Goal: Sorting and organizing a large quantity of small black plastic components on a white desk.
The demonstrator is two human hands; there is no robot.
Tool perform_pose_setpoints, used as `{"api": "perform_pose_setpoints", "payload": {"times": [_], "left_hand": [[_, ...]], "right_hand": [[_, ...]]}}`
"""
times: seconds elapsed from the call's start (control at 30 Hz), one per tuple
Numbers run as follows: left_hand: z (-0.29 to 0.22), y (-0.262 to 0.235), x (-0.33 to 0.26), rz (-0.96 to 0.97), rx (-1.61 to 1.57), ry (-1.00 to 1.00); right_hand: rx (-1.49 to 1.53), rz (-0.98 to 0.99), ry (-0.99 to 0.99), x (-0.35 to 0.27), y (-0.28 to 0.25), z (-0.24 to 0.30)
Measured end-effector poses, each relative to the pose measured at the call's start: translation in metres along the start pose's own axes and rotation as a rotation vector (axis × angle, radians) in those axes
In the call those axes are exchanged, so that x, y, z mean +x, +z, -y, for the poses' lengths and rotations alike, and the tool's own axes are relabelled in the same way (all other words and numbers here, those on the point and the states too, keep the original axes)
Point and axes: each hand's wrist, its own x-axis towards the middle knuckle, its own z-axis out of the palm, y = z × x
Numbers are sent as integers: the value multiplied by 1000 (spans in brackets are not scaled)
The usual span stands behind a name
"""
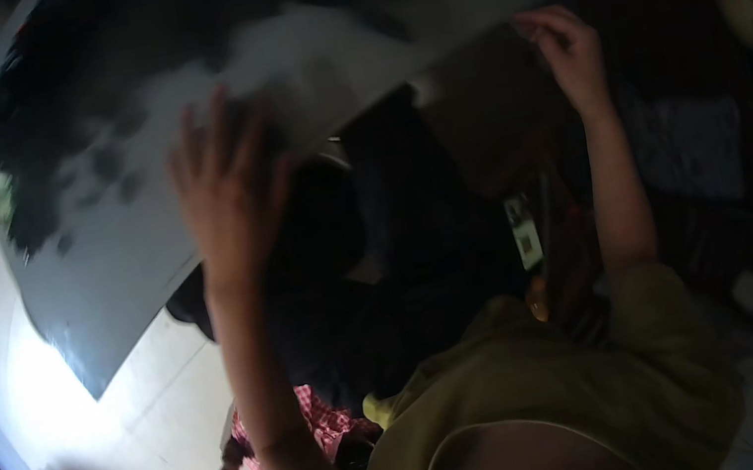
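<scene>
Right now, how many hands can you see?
2. The left hand is spread over the grey surface; the right hand is by that surface's near edge, farther right. The picture is dark toward its rim, so another could be hidden there.

Holds the left hand [232,185] palm down and spread wide beyond an outstretched left forearm [250,348]; holds the right hand [574,59] loosely curled, bent leftward above the right forearm [617,193].

We see grey, black-blotched table [119,290] round our left hand [233,190] | red-checked cloth [325,419] behind it | our shirt [492,376] olive
</scene>
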Motion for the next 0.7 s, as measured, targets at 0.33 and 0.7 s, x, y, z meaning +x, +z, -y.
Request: {"api": "perform_pose_setpoints", "payload": {"times": [0.33,0.7], "left_hand": [[1,16,2,35,157,71],[4,11,1,41,189,14]], "right_hand": [[-536,421,987,-318,-52,-204],[-528,619,1119,-441,42,-216]]}}
